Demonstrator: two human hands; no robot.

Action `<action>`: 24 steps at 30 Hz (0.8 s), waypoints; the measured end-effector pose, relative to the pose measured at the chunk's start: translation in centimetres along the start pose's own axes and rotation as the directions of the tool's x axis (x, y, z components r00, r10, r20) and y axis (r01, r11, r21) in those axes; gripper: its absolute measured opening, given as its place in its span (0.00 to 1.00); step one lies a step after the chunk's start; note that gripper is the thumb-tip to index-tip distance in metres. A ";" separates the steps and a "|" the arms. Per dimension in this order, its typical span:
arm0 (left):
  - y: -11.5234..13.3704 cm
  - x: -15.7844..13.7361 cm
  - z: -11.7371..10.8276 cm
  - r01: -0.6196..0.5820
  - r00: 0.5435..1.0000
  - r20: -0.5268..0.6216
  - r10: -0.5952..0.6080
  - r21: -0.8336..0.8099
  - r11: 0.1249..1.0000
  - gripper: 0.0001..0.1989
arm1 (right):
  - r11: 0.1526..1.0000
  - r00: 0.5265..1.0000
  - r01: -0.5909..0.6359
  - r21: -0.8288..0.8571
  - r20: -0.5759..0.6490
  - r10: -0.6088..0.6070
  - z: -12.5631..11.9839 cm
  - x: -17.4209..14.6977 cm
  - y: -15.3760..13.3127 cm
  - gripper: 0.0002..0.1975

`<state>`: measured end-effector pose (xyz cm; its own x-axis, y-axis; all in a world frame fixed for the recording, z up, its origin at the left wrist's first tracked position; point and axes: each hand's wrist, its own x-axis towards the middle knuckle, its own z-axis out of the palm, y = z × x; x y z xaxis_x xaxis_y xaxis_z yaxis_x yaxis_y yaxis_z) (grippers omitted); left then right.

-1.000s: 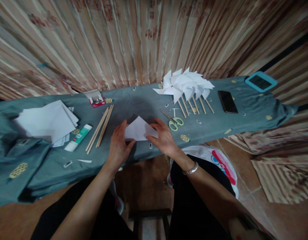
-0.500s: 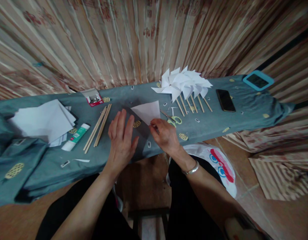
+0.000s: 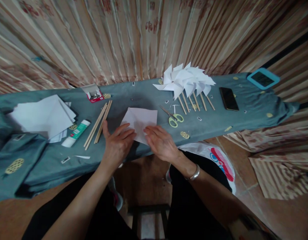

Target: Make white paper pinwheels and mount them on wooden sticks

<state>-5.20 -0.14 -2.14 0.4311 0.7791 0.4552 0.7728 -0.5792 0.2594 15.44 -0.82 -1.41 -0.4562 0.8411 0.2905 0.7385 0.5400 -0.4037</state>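
A square sheet of white paper (image 3: pixel 141 116) with a faint crease lies unfolded on the cloth-covered table in front of me. My left hand (image 3: pixel 120 141) rests on its lower left part, fingers stretched over the paper and the thumb apart, close to the wooden sticks (image 3: pixel 97 128). On the lower right part of the sheet lies my right hand (image 3: pixel 161 141), fingers extended flat. Just right of the paper are scissors (image 3: pixel 174 119) with green handles. Behind them, several white paper pinwheels (image 3: pixel 181 81) on wooden sticks lie overlapping in a row.
At the left sit a stack of white paper (image 3: pixel 43 116) and a glue stick (image 3: pixel 76 133). A small red box (image 3: pixel 95 95) of metal pins stands open near the back edge. Rightward are a phone (image 3: pixel 229 98) and a blue-framed device (image 3: pixel 263 79). A white bag (image 3: pixel 219 163) is below the table.
The paper was a folded triangle pinched by my right hand; now it is opened flat into a square. My left hand has come down from above the cloth onto it.
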 end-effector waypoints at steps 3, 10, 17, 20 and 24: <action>-0.3 -0.5 0.1 -0.042 0.999 -0.022 0.042 0.002 0.999 0.08 | 0.997 1.000 0.005 -0.078 0.014 -0.004 -0.2 -0.2 1.5 0.21; -0.8 -1.7 0.0 0.006 1.000 0.019 -0.005 -0.091 0.996 0.08 | 0.995 0.998 0.040 -0.096 0.055 -0.035 0.1 -0.1 3.2 0.19; -1.2 -3.7 -0.6 -0.026 1.000 0.004 0.027 -0.136 0.990 0.10 | 0.995 0.994 0.099 0.029 0.050 -0.101 0.1 -1.8 3.6 0.14; -1.2 -4.2 -0.7 0.076 0.997 0.029 -0.072 -0.174 0.982 0.13 | 0.985 0.999 0.013 0.173 0.038 -0.020 -0.3 -2.0 3.2 0.12; -1.4 -4.1 -0.5 0.225 0.974 0.037 -0.222 -0.208 0.952 0.16 | 0.930 0.994 -0.114 0.349 0.034 0.109 -0.4 -1.5 2.9 0.12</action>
<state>-8.26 -2.60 -3.94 0.2658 0.8966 0.3543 0.7359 -0.4261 0.5262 18.43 -0.53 -2.65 -0.3897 0.8954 0.2155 0.5656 0.4174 -0.7112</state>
